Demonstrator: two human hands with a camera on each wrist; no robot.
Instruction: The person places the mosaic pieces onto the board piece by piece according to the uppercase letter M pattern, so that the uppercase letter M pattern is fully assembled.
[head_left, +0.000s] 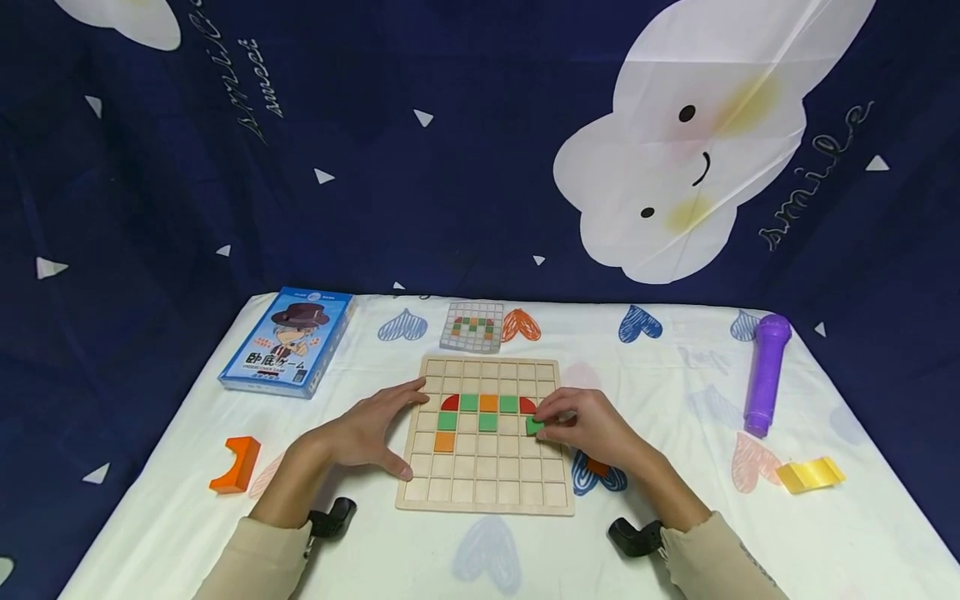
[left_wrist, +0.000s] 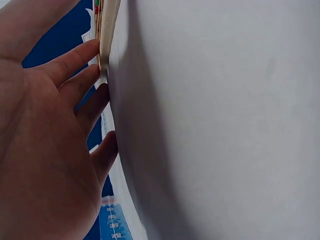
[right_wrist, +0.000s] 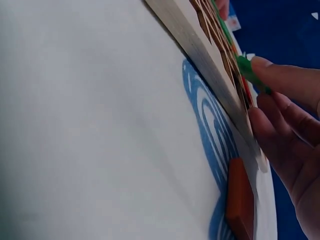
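Note:
A pale wooden grid board lies flat on the table. Coloured tiles sit in its upper and middle cells: a red quarter-round tile at each end of one row, with green and orange squares between, and more squares below. My right hand pinches a green square tile between thumb and fingers. In the right wrist view this tile is tilted at the board's surface, over the right-hand columns. With fingers spread, my left hand touches the board's left edge.
Behind the board lies a pattern card. An orange block lies beside the board, partly under my right hand. A blue game box and orange arch block are left; a purple microphone-shaped object and yellow block are right.

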